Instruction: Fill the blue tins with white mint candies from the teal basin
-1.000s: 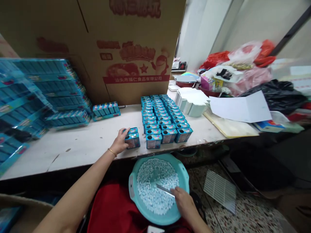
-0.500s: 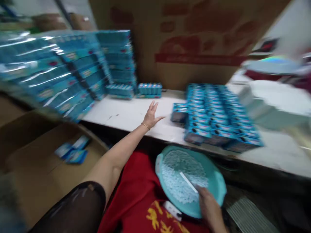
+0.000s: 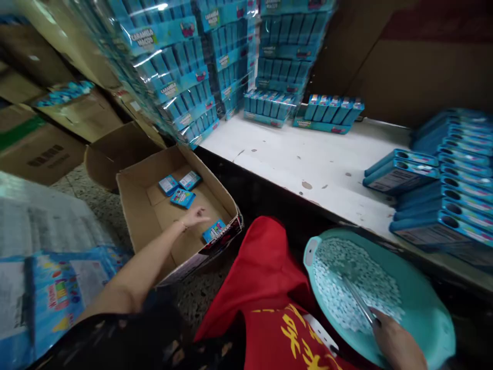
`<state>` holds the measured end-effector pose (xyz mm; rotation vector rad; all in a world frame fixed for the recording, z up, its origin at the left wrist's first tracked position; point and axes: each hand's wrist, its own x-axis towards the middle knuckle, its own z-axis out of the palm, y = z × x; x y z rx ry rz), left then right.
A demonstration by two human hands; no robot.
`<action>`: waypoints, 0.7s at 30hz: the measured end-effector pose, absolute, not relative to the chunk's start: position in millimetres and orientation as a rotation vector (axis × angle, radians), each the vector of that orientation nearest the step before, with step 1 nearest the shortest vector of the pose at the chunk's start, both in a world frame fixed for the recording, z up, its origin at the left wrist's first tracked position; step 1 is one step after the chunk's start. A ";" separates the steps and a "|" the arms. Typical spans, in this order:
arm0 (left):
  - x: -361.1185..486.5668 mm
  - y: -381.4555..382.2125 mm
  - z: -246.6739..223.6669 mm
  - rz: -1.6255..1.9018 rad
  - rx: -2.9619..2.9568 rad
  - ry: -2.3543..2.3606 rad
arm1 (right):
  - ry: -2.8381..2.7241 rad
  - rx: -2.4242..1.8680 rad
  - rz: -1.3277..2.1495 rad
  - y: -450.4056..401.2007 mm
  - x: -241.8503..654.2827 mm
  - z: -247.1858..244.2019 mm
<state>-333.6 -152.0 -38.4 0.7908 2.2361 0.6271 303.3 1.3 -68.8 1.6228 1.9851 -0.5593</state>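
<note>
My left hand (image 3: 195,218) is over the open cardboard box (image 3: 136,203) on the left, its fingers apart and nothing held. Just beside its fingertips lies a small blue carton (image 3: 214,232). Several more blue cartons (image 3: 182,198) lie farther back on the box bottom. At the lower right, my right hand (image 3: 398,339) grips the handle of a long metal utensil (image 3: 360,300), whose far end is hidden among small white pieces (image 3: 339,288). These pieces fill part of a teal basin (image 3: 421,313), which rests by my red apron (image 3: 265,267).
A white table (image 3: 277,154) runs past the basin. Rows of upright blue cartons (image 3: 462,205) stand at its right, with display trays (image 3: 327,113) at the back. Wrapped tray stacks (image 3: 169,67) rise behind the box. A plastic-wrapped bundle (image 3: 61,303) stands at lower left.
My left hand has moved from above the table down left into the cardboard box. Another carton now shows near it. The view has turned left; my right hand keeps the utensil in the basin.
</note>
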 end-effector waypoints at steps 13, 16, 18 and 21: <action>-287.0 -130.5 59.6 1.154 0.767 1.974 | 2.059 1.763 -0.603 -0.1 288.8 -35.5; -240.1 -114.8 97.6 1.332 0.682 1.756 | 2.083 1.668 -0.558 10.5 278.2 -30.0; -199.0 -103.0 102.5 1.300 0.581 1.633 | 2.062 1.627 -0.480 20.0 268.4 -19.5; -145.5 -89.3 90.4 1.144 0.482 1.508 | 2.013 1.548 -0.384 35.0 257.4 -11.6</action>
